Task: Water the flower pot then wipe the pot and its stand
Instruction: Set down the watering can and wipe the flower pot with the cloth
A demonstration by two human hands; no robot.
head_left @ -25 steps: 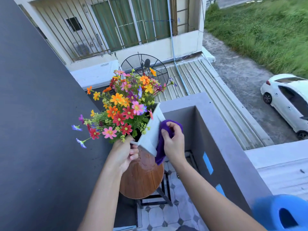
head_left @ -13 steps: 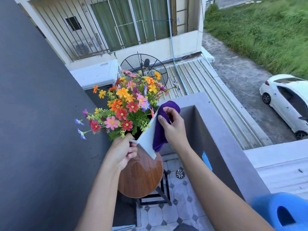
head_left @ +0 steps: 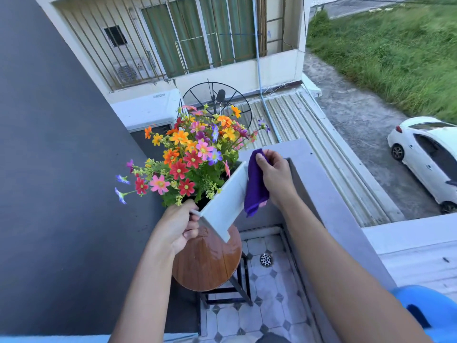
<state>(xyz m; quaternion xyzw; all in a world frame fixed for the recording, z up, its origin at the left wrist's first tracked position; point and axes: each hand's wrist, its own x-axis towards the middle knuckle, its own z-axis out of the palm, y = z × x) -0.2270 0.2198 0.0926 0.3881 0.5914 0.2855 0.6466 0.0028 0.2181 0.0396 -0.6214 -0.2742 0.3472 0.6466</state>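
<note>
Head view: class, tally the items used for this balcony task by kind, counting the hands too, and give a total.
hands: 2, left hand and right hand
flower pot: 1
purple cloth: 1
wooden stand: 1
blue watering can: 1
total: 6

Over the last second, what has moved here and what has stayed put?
The right hand, pinching the purple cloth, slid up the side of the tilted white flower pot toward its rim. Nothing was taken up or let go. The left hand still grips the pot's near corner, holding it tipped over the round wooden stand. The blue watering can stays at the lower right.
</note>
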